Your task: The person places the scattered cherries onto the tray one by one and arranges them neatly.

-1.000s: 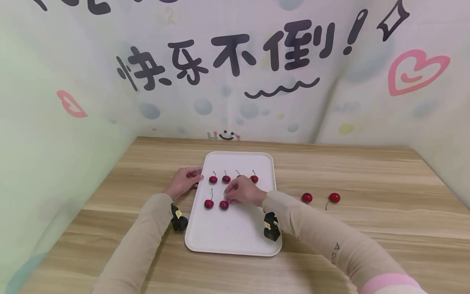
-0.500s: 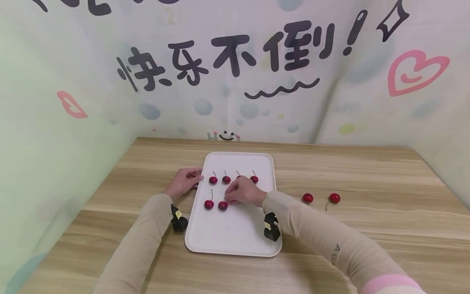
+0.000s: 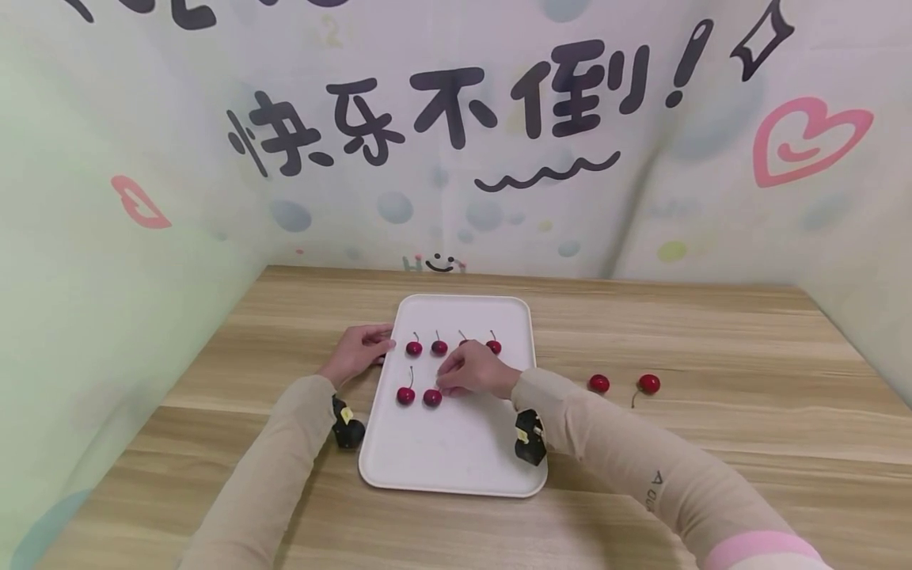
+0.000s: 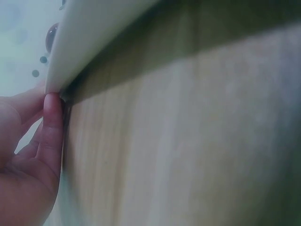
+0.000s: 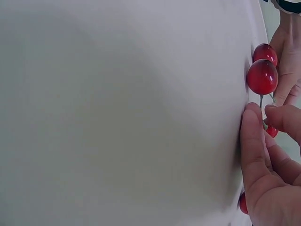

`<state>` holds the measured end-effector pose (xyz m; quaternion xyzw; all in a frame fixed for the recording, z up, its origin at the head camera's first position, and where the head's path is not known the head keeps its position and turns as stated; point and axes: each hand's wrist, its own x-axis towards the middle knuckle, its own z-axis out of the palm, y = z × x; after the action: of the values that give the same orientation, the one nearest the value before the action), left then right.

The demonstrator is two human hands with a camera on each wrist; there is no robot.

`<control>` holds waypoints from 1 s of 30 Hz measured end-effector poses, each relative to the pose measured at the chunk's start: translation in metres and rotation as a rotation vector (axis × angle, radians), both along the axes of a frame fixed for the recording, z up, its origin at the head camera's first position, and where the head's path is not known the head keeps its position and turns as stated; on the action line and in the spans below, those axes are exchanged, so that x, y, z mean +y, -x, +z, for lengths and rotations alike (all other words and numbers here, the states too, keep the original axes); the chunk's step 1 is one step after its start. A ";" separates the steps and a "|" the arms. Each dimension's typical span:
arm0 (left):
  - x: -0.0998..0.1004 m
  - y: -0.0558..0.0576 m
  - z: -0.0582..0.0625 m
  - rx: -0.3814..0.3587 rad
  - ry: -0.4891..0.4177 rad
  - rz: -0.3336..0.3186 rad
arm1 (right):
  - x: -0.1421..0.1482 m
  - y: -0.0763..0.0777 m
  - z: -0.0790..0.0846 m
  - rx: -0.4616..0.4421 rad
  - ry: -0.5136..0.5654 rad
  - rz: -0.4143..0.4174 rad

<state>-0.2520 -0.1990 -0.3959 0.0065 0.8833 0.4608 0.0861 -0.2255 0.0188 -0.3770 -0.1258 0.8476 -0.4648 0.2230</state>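
A white tray lies on the wooden table with cherries in two rows. My left hand holds its left rim; in the left wrist view the fingertips meet right at the rim. Over the tray, my right hand pinches the stem of a cherry between thumb and finger. That cherry rests on the tray in the right wrist view, its stem running into the fingertips. Left of it sits another cherry. In the far row, the right hand partly covers one cherry.
Two loose cherries lie on the table right of the tray: one cherry near the right sleeve, another cherry farther right with its stem towards me. A printed cloth hangs behind the table. Black wrist cameras sit by both cuffs.
The pinched cherry has shifted slightly left over the last second. On the table, the loose cherry nearest the sleeve has crept a little right. My left hand stays still.
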 end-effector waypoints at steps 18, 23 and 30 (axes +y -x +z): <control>0.001 0.001 -0.001 -0.004 -0.016 0.007 | 0.050 -0.002 0.042 0.047 0.070 0.089; 0.000 0.001 -0.002 -0.002 -0.003 0.004 | 0.092 -0.005 0.048 0.101 0.061 0.100; -0.002 0.002 -0.003 0.022 -0.030 -0.015 | 0.148 -0.011 0.038 0.151 -0.030 0.029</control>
<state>-0.2538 -0.2006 -0.3994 0.0195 0.8771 0.4732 0.0797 -0.2149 0.1666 -0.3392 -0.1696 0.8670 -0.4379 0.1670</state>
